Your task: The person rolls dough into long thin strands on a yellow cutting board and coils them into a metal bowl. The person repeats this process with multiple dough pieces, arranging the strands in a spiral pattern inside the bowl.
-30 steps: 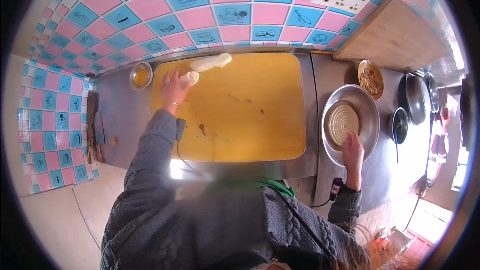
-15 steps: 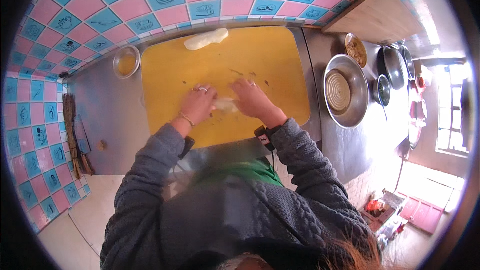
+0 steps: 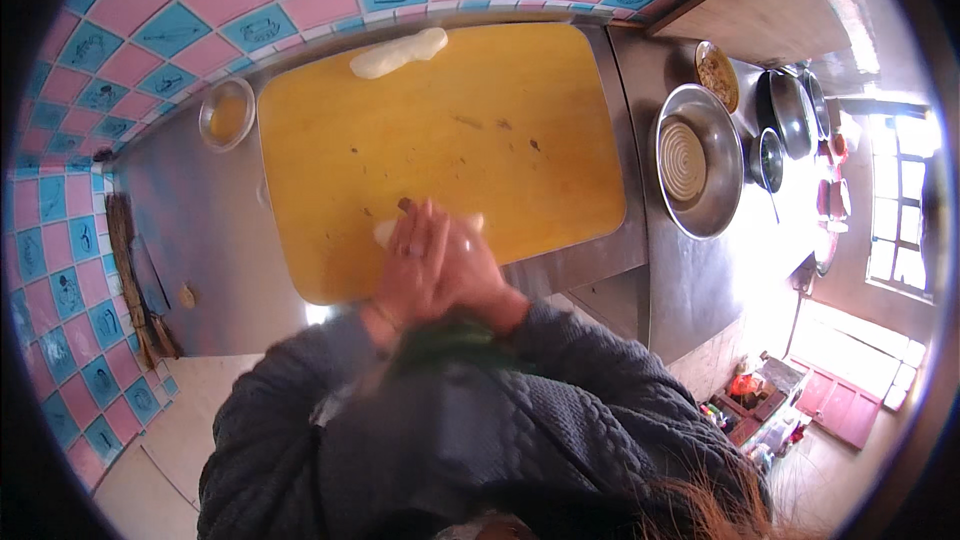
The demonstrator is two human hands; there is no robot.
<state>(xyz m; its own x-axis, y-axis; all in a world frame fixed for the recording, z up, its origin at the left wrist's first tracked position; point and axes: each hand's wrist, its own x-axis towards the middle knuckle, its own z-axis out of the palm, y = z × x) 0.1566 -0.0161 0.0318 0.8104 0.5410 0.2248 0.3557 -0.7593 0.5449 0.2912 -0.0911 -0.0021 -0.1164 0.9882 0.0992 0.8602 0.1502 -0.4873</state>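
Note:
Both hands lie close together over a small piece of pale dough [image 3: 383,231] at the near edge of a yellow board [image 3: 430,130]. My left hand [image 3: 408,265] rests with its fingers stretched forward over the dough, a ring showing on one finger. Against it, partly overlapping, my right hand [image 3: 466,262] is laid flat with its fingers extended too. Dough ends poke out on both sides of the hands; its middle is hidden beneath them. A longer roll of white dough [image 3: 400,52] lies at the board's far edge.
Left of the board stands a bowl of yellow liquid [image 3: 228,115]. To the right are a large metal bowl with a coiled-patterned round [image 3: 698,162], a dish of brown food [image 3: 716,77] and a small dark bowl [image 3: 767,160]. A brush of twigs [image 3: 130,270] leans by the tiled wall.
My hands have come together and moved nearer to my body with the dough piece beneath them; before, they were apart at its two ends. The view has shifted slightly.

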